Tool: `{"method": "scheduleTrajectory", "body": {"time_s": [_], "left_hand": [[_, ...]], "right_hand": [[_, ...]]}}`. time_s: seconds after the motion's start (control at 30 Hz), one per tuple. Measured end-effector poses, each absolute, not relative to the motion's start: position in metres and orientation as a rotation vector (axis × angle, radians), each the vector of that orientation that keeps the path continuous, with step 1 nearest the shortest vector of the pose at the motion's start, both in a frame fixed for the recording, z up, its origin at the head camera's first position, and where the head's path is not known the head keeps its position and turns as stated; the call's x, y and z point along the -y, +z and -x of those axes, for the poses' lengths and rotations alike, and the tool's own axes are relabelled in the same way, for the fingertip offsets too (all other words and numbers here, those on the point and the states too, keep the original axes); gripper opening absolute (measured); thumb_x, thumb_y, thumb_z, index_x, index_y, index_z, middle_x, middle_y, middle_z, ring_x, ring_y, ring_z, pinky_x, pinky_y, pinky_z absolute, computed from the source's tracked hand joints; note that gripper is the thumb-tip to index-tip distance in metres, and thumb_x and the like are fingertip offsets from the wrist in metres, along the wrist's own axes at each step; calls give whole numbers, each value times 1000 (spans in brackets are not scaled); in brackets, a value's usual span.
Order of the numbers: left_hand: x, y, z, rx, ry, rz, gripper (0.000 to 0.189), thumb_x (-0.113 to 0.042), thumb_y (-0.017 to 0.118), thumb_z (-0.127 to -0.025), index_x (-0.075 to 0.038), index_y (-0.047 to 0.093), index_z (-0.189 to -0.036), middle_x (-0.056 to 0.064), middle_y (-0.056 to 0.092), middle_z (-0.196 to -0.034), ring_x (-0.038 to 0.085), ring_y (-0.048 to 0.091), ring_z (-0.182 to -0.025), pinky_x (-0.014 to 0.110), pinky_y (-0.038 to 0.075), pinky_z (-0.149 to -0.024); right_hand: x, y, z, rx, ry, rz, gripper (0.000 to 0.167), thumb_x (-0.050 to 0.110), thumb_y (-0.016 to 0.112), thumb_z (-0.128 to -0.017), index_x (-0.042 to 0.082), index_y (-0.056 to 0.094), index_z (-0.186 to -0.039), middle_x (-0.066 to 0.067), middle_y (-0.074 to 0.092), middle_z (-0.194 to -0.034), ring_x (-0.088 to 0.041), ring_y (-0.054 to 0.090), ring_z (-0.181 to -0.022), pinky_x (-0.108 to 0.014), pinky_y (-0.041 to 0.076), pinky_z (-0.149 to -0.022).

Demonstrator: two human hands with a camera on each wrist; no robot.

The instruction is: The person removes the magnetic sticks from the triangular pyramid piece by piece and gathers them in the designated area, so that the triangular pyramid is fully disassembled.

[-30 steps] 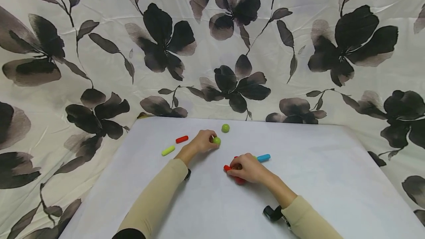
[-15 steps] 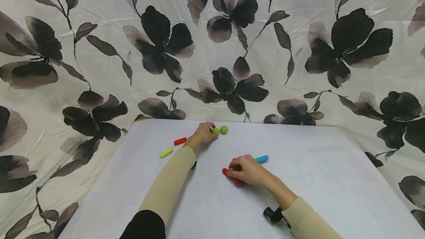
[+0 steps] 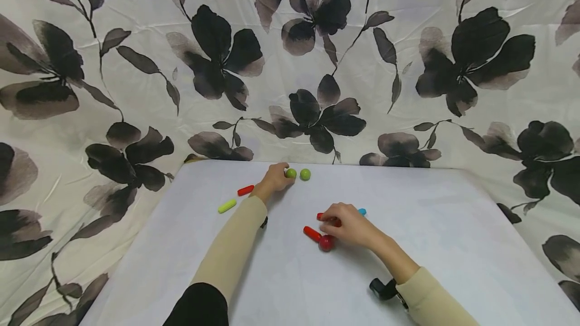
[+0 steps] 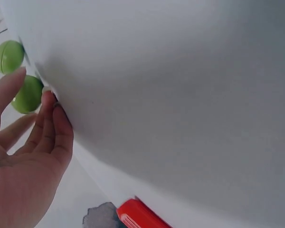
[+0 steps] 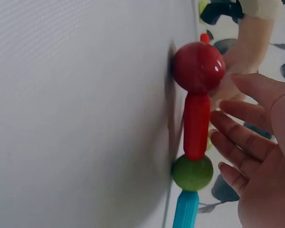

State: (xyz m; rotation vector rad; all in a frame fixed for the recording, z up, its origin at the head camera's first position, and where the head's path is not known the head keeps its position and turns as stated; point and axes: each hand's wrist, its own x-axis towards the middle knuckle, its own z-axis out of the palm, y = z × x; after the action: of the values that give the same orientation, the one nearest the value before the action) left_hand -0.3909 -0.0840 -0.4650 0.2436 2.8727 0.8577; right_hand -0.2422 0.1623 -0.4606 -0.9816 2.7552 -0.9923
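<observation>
At the far table edge my left hand (image 3: 277, 178) pinches a green ball (image 3: 291, 173). The left wrist view shows the thumb over this ball (image 4: 28, 95) and the fingertips against its side. A second green ball (image 3: 305, 174) sits just to its right. My right hand (image 3: 348, 224) hovers with loosely bent fingers over a row of pieces. In the right wrist view that row is a red ball (image 5: 198, 68), a ridged red stick (image 5: 196, 126), a green ball (image 5: 193, 172) and a blue stick (image 5: 185, 209). The fingers are spread beside them, holding nothing.
Another red stick (image 3: 312, 234) touches a red ball (image 3: 326, 243) in front of the right hand. A yellow-green stick (image 3: 227, 206) and a red stick (image 3: 245, 190) lie left of the left forearm. Floral cloth (image 3: 317, 64) hangs behind the white table (image 3: 430, 245).
My left hand has carried its green ball away from me to beside the other green ball. My right hand has shifted back and right, uncovering the nearer red stick and red ball.
</observation>
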Motion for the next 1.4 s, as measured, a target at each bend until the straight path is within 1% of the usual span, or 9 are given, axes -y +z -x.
{"method": "scheduleTrajectory", "body": {"time_s": [0.13, 0.33, 0.4, 0.6, 0.73, 0.9, 1.0, 1.27, 1.4], "left_hand": [[91, -462, 386, -2863, 809, -240, 59, -20, 70, -97, 3, 47, -146, 17, 63, -121, 28, 58, -110, 42, 46, -103], [108, -454, 371, -2821, 738, -347, 57, -19, 73, -95, 3, 50, -143, 12, 62, -104, 24, 57, -93, 37, 48, -87], [113, -452, 364, -2814, 714, -409, 55, -18, 73, -95, 5, 52, -141, 12, 62, -102, 23, 57, -91, 36, 48, -84], [122, -451, 339, -2764, 722, -514, 53, -16, 74, -94, 6, 54, -138, 15, 63, -108, 25, 58, -96, 38, 50, -89], [122, -453, 319, -2724, 742, -579, 50, -16, 76, -94, 4, 57, -136, 15, 64, -111, 23, 59, -95, 38, 51, -90], [115, -454, 296, -2639, 763, -685, 47, -16, 77, -93, -1, 60, -135, 10, 64, -113, 19, 58, -93, 35, 51, -86], [107, -455, 284, -2575, 764, -767, 46, -16, 78, -92, -4, 61, -134, 7, 63, -115, 19, 57, -95, 34, 50, -87], [88, -462, 268, -2447, 799, -945, 41, -16, 78, -93, -7, 66, -131, 1, 65, -121, 18, 60, -97, 26, 49, -86], [82, -461, 266, -2434, 802, -953, 32, -15, 77, -93, -9, 70, -123, -3, 65, -114, 20, 60, -98, 25, 49, -85]], "right_hand": [[-169, -457, 240, -2772, -980, 963, 17, 17, 76, -93, 5, 78, -105, 5, 71, -95, -19, 63, -92, -39, 54, -82], [-178, -456, 236, -2762, -969, 958, 18, 18, 77, -92, 5, 78, -104, 6, 68, -91, -18, 62, -88, -36, 53, -79], [-180, -456, 234, -2744, -967, 960, 21, 19, 78, -92, 4, 77, -106, 6, 67, -91, -17, 62, -86, -35, 53, -78], [-182, -457, 227, -2667, -970, 980, 31, 25, 81, -89, 3, 76, -110, 1, 67, -92, -19, 62, -84, -31, 53, -74], [-180, -457, 224, -2637, -963, 1000, 26, 24, 82, -88, 8, 77, -108, 1, 67, -91, -21, 60, -84, -29, 51, -73], [-175, -457, 223, -2629, -941, 1023, 20, 23, 83, -87, 11, 78, -102, 5, 65, -85, -20, 58, -82, -26, 47, -71], [-174, -458, 223, -2640, -920, 1048, 17, 22, 84, -87, 12, 78, -100, 7, 64, -83, -18, 57, -80, -26, 47, -70], [-172, -461, 226, -2657, -893, 1085, 16, 18, 85, -85, 11, 78, -98, 7, 65, -82, -17, 56, -79, -26, 45, -71], [-169, -462, 227, -2663, -889, 1086, 16, 19, 85, -85, 11, 78, -97, 9, 64, -81, -16, 56, -78, -27, 44, -71]]}}
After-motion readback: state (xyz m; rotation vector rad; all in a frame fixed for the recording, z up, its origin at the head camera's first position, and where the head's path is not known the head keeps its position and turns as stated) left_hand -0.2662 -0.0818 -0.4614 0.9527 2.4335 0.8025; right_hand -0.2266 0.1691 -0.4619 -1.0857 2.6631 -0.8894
